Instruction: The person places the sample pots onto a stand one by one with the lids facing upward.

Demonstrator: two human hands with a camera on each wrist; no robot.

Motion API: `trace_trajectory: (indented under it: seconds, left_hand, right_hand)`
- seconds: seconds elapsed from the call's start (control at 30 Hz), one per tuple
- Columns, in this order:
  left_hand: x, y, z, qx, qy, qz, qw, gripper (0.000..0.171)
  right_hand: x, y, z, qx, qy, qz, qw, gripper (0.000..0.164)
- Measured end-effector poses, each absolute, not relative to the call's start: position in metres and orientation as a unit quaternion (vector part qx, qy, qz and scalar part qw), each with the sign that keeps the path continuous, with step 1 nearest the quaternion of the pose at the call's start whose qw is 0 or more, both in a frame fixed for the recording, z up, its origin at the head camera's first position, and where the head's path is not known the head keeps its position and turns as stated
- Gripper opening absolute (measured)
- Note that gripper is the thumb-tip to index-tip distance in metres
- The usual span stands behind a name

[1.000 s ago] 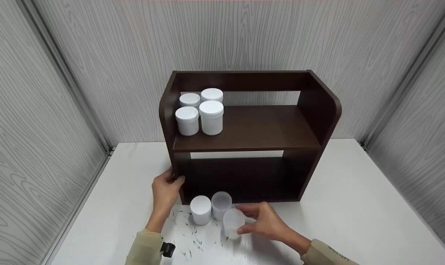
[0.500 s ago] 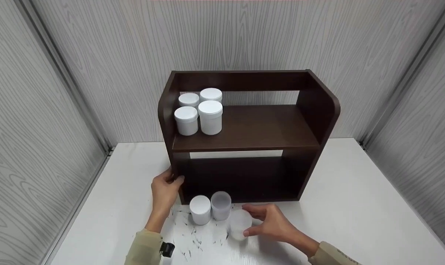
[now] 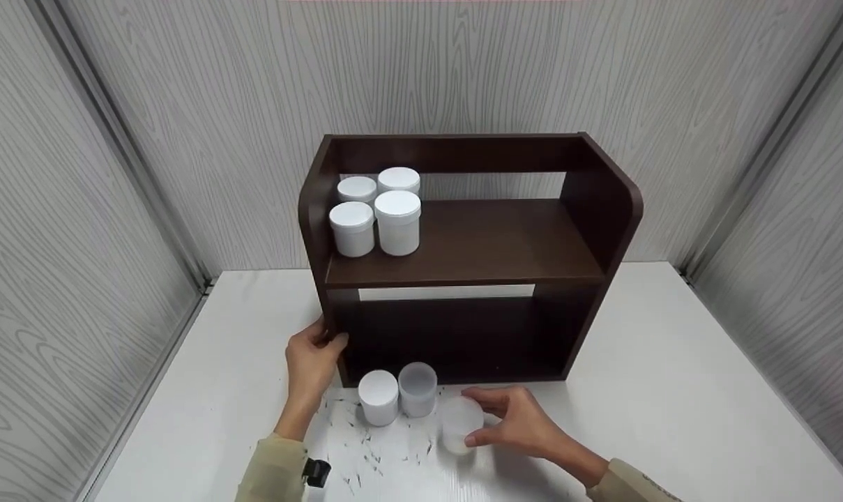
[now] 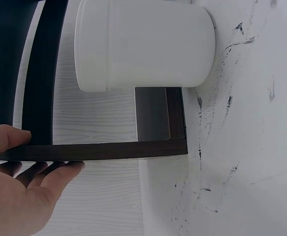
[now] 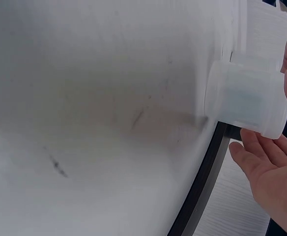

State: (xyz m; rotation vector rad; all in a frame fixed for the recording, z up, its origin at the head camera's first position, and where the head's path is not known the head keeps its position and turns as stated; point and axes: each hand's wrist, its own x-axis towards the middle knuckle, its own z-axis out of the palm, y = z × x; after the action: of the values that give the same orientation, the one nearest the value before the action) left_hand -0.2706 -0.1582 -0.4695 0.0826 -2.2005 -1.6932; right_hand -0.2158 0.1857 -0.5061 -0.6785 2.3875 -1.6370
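Note:
In the head view my left hand [image 3: 312,362] grips the left side panel of a dark brown two-tier shelf [image 3: 477,240], thumb on its front edge. The left wrist view has the fingers on the panel's outer face. My right hand [image 3: 519,425] holds a translucent plastic jar [image 3: 461,424] between thumb and fingers, low over the table in front of the shelf. The right wrist view shows this jar [image 5: 242,98] from the side. Left of it stand a second translucent jar [image 3: 418,392] and a white lidded jar [image 3: 378,397].
Several white lidded jars [image 3: 397,223] are grouped at the left of the upper tier. Dark scuff marks streak the white table [image 3: 672,390]. Grey wood-patterned panels [image 3: 184,104] enclose the table at the back and both sides.
My right hand and its translucent jar have shifted a little to the right, widening the gap to the other translucent jar. The left hand stays on the shelf panel.

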Motion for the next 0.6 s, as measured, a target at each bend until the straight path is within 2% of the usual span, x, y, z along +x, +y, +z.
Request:
trace_trajectory:
  seconds: [0.6]
  left_hand:
    - [-0.2704, -0.158, -0.4699, 0.027, -0.784, -0.59, 0.191, 0.047]
  right_hand:
    - [-0.2173, 0.1904, -0.5119, -0.222, 0.784, -0.572, 0.095, 0.073]
